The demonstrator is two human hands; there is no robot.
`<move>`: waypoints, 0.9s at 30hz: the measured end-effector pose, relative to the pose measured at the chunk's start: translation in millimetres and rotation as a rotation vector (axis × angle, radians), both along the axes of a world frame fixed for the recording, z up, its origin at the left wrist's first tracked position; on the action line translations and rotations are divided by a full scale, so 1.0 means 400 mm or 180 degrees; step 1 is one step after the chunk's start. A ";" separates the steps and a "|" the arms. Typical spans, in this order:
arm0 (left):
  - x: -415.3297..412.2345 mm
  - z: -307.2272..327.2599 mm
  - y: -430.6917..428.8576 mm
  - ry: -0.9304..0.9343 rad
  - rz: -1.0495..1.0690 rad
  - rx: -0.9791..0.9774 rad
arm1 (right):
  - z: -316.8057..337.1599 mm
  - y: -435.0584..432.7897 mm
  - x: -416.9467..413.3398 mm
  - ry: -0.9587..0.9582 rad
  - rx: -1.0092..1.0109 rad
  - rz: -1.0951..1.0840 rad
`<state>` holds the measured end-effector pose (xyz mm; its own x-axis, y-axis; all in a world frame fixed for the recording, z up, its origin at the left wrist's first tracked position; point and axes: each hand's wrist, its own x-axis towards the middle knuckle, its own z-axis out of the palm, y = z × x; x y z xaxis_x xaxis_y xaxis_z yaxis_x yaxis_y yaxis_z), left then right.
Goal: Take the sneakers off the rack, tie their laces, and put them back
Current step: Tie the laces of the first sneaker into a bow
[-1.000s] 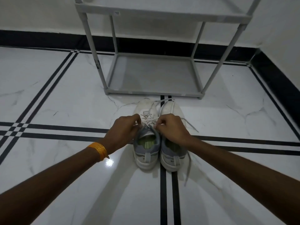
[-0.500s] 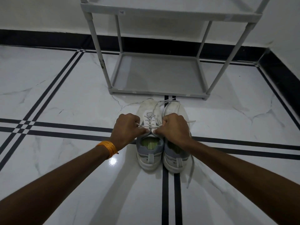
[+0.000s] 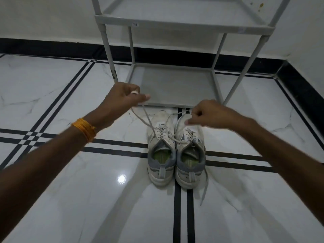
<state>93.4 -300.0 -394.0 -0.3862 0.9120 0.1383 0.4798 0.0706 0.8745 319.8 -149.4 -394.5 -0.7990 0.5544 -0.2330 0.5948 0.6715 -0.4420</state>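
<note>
Two white and grey sneakers stand side by side on the floor, heels toward me: the left sneaker point(image 3: 160, 151) and the right sneaker point(image 3: 190, 155). My left hand point(image 3: 121, 100) is raised above and left of them, pinching one end of the left sneaker's lace point(image 3: 147, 120), which runs taut down to the eyelets. My right hand point(image 3: 207, 115) hovers over the right sneaker's toe and pinches the other end of that lace. The right sneaker's own lace point(image 3: 204, 188) trails loose on the floor.
The grey shoe rack point(image 3: 184, 26) stands just beyond the sneakers against the wall; its bottom shelf point(image 3: 171, 85) and the shelf above hold nothing. Glossy white marble floor point(image 3: 70, 199) with black stripes spreads on both sides. A black skirting runs along the walls.
Both hands have risen and spread apart from the left sneaker's tongue, drawing its lace ends out taut. The view has tilted up a little.
</note>
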 end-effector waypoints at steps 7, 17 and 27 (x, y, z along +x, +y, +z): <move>0.143 0.018 0.035 0.2127 -0.1455 0.0120 | 0.145 0.008 -0.056 0.1015 0.0201 0.0191; 0.143 0.024 0.111 0.2045 -0.0717 -0.0673 | 0.075 -0.013 -0.077 0.1315 0.0407 0.0029; 0.139 0.053 0.096 -0.0700 -0.0433 -0.0657 | 0.031 -0.063 -0.082 0.1490 -0.0390 -0.0279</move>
